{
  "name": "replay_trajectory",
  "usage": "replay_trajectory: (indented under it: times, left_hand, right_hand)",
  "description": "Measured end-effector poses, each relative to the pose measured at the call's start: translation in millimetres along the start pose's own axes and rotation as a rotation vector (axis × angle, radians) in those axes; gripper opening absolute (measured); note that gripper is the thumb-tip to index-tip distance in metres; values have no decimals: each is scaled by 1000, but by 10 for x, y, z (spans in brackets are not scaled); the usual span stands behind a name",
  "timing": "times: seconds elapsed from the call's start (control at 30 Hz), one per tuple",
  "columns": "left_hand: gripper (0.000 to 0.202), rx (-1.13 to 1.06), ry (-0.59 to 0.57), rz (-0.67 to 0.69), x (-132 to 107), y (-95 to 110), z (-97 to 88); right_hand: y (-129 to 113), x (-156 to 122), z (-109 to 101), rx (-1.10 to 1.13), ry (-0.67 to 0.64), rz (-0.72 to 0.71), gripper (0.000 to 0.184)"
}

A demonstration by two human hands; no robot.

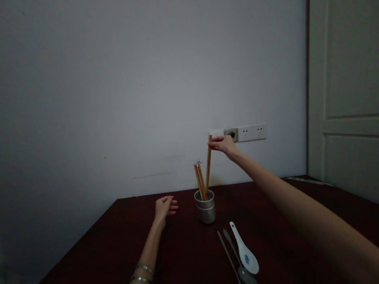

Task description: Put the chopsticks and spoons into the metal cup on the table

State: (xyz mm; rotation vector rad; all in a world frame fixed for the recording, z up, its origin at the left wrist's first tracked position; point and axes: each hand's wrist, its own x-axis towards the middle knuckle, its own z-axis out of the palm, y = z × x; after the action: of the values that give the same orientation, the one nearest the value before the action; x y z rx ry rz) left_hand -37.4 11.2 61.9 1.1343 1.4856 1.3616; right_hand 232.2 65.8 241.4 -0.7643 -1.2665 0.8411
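Observation:
My right hand (222, 144) pinches the upper end of wooden chopsticks (208, 166), which lean to the right with their lower ends in a metal cup (206, 212). More chopsticks (200, 181) stand in the same cup, nearly upright. Left of the cup, apart from it, my left hand (165, 206) hovers at the table with fingers loosely spread and nothing in them. In front of the cup lie a white soup spoon (247, 257) with a blue mark, a metal spoon (247, 278) and another long-handled metal utensil (228, 254), whose end is partly cut off by the frame.
Everything stands on a dark red table (97, 264) pushed against a pale wall (118, 100). Wall sockets (251, 133) sit just behind my right hand. A light panelled door (359, 93) is at the right. Two bracelets (143, 274) circle my left forearm.

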Motion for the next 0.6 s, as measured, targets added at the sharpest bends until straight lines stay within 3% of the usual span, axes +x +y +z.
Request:
replay_trajectory:
  times: [0.27,0.6]
  left_hand:
    - [26,32,-8,-44,-36,8,6]
    - [22,46,-47,-66,-5,-76,37]
  right_hand:
    - [517,-116,39,-56,-35,85,11]
    - [955,-294,91,-106,-89,193,11]
